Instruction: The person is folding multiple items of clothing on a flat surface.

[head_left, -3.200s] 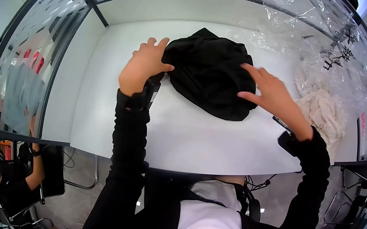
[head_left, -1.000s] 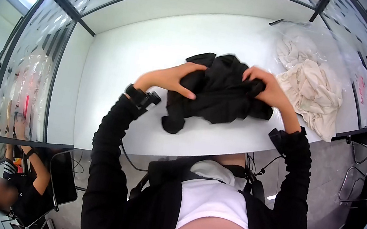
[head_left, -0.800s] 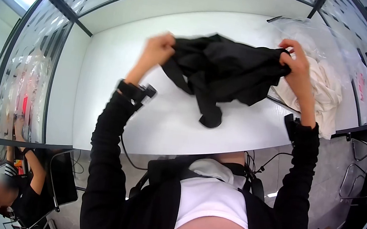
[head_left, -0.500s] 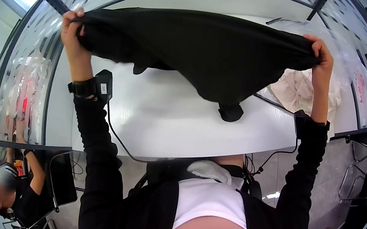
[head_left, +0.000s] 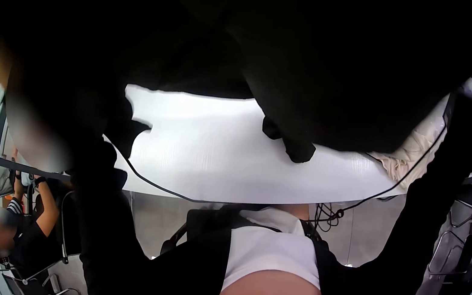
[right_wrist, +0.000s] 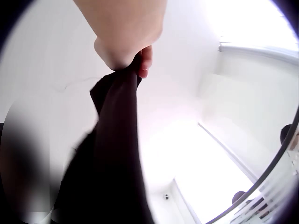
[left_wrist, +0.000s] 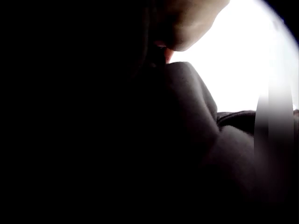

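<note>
"Where's your black cloth (head_left: 321,68)?"
"Up over your tabletop (head_left: 197,160), its long way left to right, one thin end (head_left: 298,149) pointing near. Your left hand (left_wrist: 191,23) and right hand (right_wrist: 128,39) both grip it."

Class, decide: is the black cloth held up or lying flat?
Held up: the right hand pinches the cloth, which covers the head view's top.

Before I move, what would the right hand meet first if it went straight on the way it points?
The black cloth that the right hand holds lies directly ahead of its fingers; beyond that the way looks free in the right wrist view, though depth is unclear.
</note>
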A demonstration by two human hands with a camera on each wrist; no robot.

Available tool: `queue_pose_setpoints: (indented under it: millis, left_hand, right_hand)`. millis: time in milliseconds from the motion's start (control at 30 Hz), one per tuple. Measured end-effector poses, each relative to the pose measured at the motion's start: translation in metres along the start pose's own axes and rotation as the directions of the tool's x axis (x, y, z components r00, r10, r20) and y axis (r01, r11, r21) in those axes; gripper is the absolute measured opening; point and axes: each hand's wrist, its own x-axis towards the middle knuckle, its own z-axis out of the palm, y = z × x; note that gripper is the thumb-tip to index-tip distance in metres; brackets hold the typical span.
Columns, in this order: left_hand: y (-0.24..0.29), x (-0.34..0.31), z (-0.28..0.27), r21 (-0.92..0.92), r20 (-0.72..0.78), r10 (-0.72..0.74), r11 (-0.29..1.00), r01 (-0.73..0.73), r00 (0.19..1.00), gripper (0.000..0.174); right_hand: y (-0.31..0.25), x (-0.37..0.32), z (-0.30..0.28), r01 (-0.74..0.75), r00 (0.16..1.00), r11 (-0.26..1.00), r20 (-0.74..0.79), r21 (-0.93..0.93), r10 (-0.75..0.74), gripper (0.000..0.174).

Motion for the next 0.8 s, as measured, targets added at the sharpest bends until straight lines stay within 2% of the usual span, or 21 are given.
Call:
queue_pose_setpoints:
  millis: [67,100,133,167,200,267,300,333,367,400,433,467,500,533,600,633,667,700,767,800]
  left_hand:
    - [-0.033,-0.001,0.033,0.025,0.162,-0.116,0.993,0.114,0.98,0.018]
    - [-0.05,-0.006,0.052,0.048,0.267,-0.175,0.985,0.168,0.948,0.019]
    - [-0.075,-0.017,0.08,0.098,0.4,-0.245,0.97,0.225,0.883,0.021]
    - [-0.094,-0.035,0.102,0.142,0.539,-0.298,0.954,0.263,0.788,0.022]
    - [-0.107,-0.059,0.12,0.189,0.683,-0.327,0.943,0.275,0.653,0.024]
    - [-0.099,-0.115,0.128,0.16,0.898,-0.244,0.957,0.244,0.366,0.027]
    - [-0.079,-0.136,0.121,0.118,0.97,-0.161,0.968,0.223,0.183,0.025]
    - [-0.058,-0.158,0.111,0.023,0.935,-0.077,0.987,0.157,0.346,0.027]
    - [-0.034,-0.173,0.1,0.05,0.929,-0.129,0.972,0.228,0.346,0.027]
    - [-0.018,-0.185,0.09,0.028,0.954,-0.099,0.969,0.247,0.282,0.028]
    - [0.017,-0.184,0.078,0.012,0.963,-0.109,0.93,0.366,0.247,0.028]
    - [0.038,-0.187,0.073,-0.056,0.982,-0.029,0.898,0.436,0.187,0.031]
    - [0.059,-0.193,0.067,-0.134,0.979,0.055,0.901,0.412,0.197,0.035]
    - [0.079,-0.198,0.061,-0.14,0.986,0.08,0.88,0.455,0.148,0.044]
    - [0.114,-0.211,0.049,-0.108,0.991,0.072,0.927,0.358,0.112,0.062]
    - [0.133,-0.215,0.042,-0.027,0.999,0.015,0.958,0.286,0.042,0.061]
    - [0.144,-0.218,0.038,0.051,0.999,-0.046,0.977,0.209,-0.025,0.06]
    - [0.146,-0.225,0.039,0.028,0.999,-0.033,0.977,0.212,0.022,0.054]
    - [0.147,-0.246,0.038,-0.017,0.993,-0.009,0.976,0.216,0.116,0.044]
    - [0.144,-0.249,0.04,-0.022,0.991,-0.017,0.959,0.282,0.136,0.038]
  right_hand:
    - [-0.022,-0.025,0.046,-0.119,0.983,0.993,0.138,0.002,0.117,0.027]
    - [-0.028,-0.034,0.072,-0.168,0.96,0.986,0.23,0.003,0.162,0.028]
    - [-0.03,-0.043,0.104,-0.217,0.922,0.976,0.325,-0.012,0.209,0.028]
    - [-0.031,-0.053,0.137,-0.259,0.872,0.966,0.424,-0.028,0.246,0.029]
    - [-0.033,-0.064,0.169,-0.293,0.81,0.954,0.516,-0.057,0.279,0.03]
    - [-0.044,-0.091,0.22,-0.315,0.677,0.942,0.667,-0.117,0.309,0.031]
    - [-0.055,-0.1,0.228,-0.226,0.655,0.969,0.722,-0.094,0.223,0.031]
    - [-0.067,-0.11,0.225,-0.12,0.643,0.992,0.758,-0.042,0.11,0.032]
    - [-0.085,-0.117,0.21,0.081,0.592,0.995,0.8,0.06,-0.097,0.039]
    - [-0.104,-0.132,0.195,-0.028,0.592,0.996,0.804,0.088,-0.054,0.034]
    - [-0.118,-0.146,0.18,-0.046,0.656,0.971,0.741,0.233,-0.147,0.028]
    - [-0.139,-0.158,0.164,-0.063,0.708,0.952,0.686,0.298,-0.168,0.026]
    - [-0.165,-0.163,0.146,-0.153,0.706,0.952,0.703,0.265,-0.082,0.018]
    - [-0.193,-0.163,0.123,-0.193,0.707,0.935,0.703,0.298,-0.078,0.016]
    - [-0.238,-0.166,0.081,-0.394,0.554,0.88,0.833,0.264,-0.002,0.033]
    - [-0.247,-0.183,0.072,-0.274,0.589,0.898,0.798,0.344,-0.126,0.05]
    - [-0.255,-0.199,0.065,-0.236,0.526,0.903,0.829,0.358,-0.191,0.066]
    - [-0.262,-0.211,0.059,-0.195,0.457,0.916,0.859,0.35,-0.23,0.073]
    - [-0.272,-0.238,0.059,-0.124,0.493,0.935,0.839,0.333,-0.233,0.063]
    - [-0.272,-0.252,0.063,-0.097,0.514,0.946,0.829,0.309,-0.218,0.055]
